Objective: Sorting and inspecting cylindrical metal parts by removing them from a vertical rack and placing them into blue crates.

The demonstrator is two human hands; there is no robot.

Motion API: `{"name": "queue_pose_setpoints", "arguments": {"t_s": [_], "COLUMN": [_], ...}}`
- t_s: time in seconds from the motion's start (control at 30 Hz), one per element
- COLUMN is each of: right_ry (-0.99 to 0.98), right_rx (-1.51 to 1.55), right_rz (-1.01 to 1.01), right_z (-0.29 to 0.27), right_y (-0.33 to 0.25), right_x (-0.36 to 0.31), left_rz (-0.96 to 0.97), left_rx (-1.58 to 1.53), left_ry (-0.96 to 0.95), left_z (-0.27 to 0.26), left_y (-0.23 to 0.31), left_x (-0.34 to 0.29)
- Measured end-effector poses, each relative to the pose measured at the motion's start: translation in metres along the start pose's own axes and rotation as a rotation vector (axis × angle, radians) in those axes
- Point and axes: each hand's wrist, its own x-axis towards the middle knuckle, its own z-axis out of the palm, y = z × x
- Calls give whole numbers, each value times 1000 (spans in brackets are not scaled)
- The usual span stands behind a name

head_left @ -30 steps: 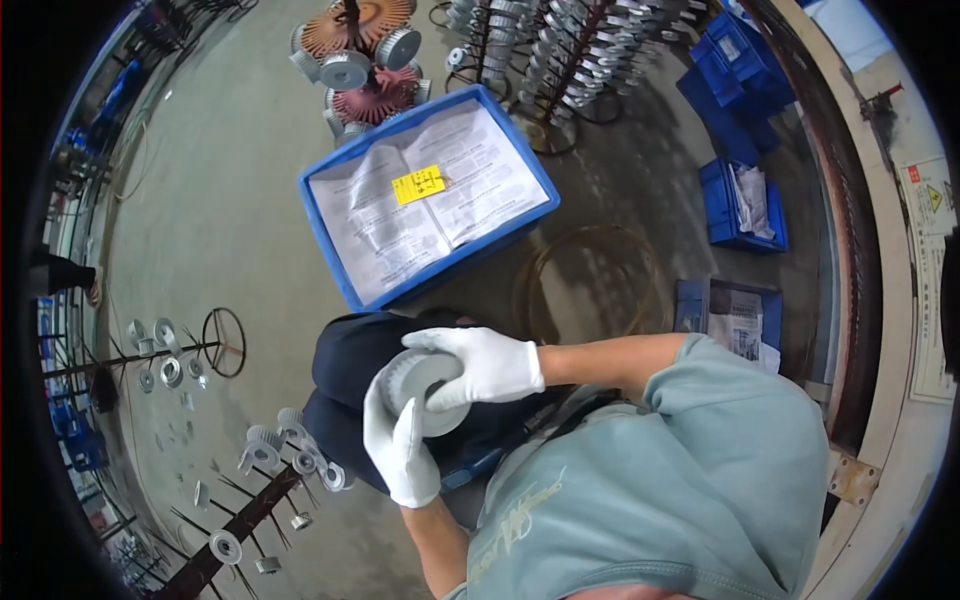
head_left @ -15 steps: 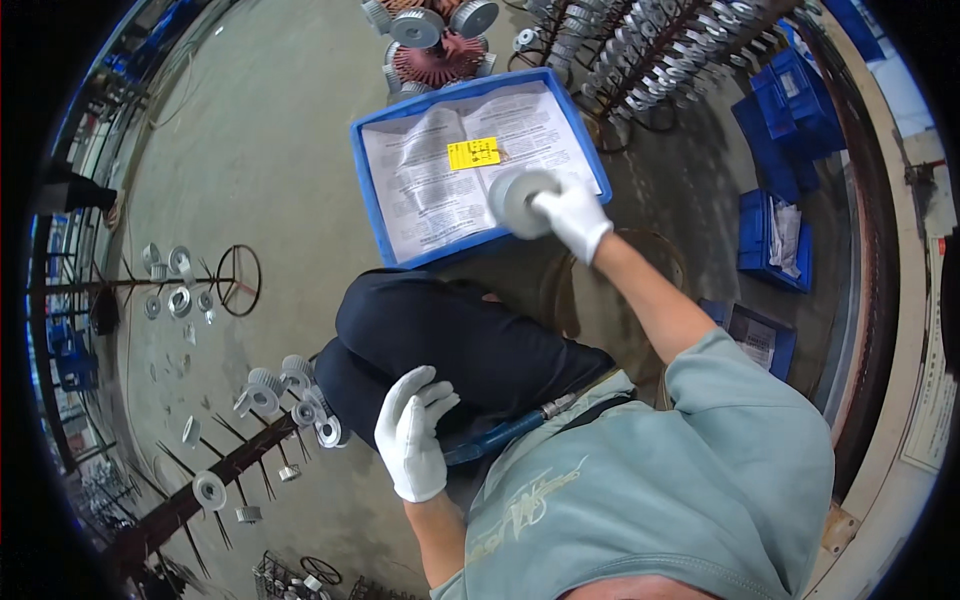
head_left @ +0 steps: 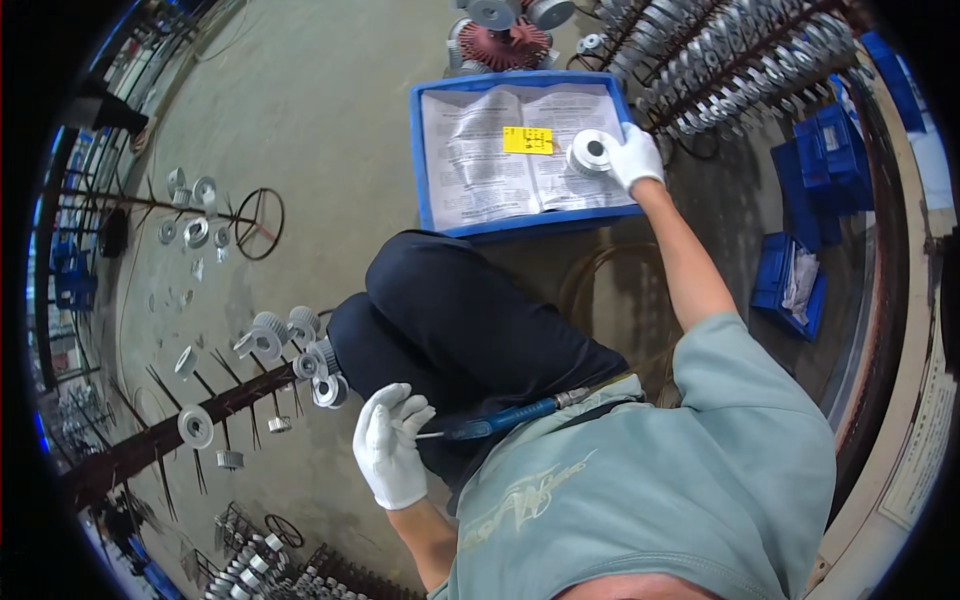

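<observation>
My right hand [head_left: 638,160], in a white glove, grips a silver metal pulley [head_left: 583,160] by its right side. The pulley has a raised hub with a dark bore and sits at the right of a paper-lined blue crate [head_left: 418,165]. Beside it on the paper is a yellow label [head_left: 526,140]. My left hand [head_left: 388,450], also gloved, is raised by my lap with its fingers loosely bent and apart, nothing seen in them. Right next to it, a blue hand tool [head_left: 510,418] with a thin metal rod lies across my lap, the rod pointing at my fingers.
On my left, a spiked rack [head_left: 180,425] carries several pulleys close to my knee. Racks full of silver parts [head_left: 740,70] stand at the far right. A red finned stand [head_left: 505,45] with pulleys is behind the crate. Blue bins [head_left: 835,160] line the right.
My right hand has brought the pulley down onto the paper toward the crate's right side. My left hand stays by my lap. The whole view has shifted.
</observation>
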Motion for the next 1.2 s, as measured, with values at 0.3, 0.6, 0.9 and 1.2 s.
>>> {"name": "queue_pose_setpoints", "arguments": {"t_s": [0.3, 0.6, 0.9, 1.2], "right_ry": [-490, -1008, -1132, -915], "right_rx": [734, 391, 80, 432], "right_rz": [-147, -1124, -1198, -677], "right_z": [-59, -40, -29, -94], "right_y": [-94, -155, -159, -143], "right_x": [-159, -283, -300, -226], "left_rz": [140, 203, 160, 508], "left_rx": [311, 443, 323, 70], "left_ry": [368, 502, 526, 654], "left_z": [-40, -76, -88, -91], "left_y": [8, -23, -32, 9], "left_x": [5, -16, -25, 3]}}
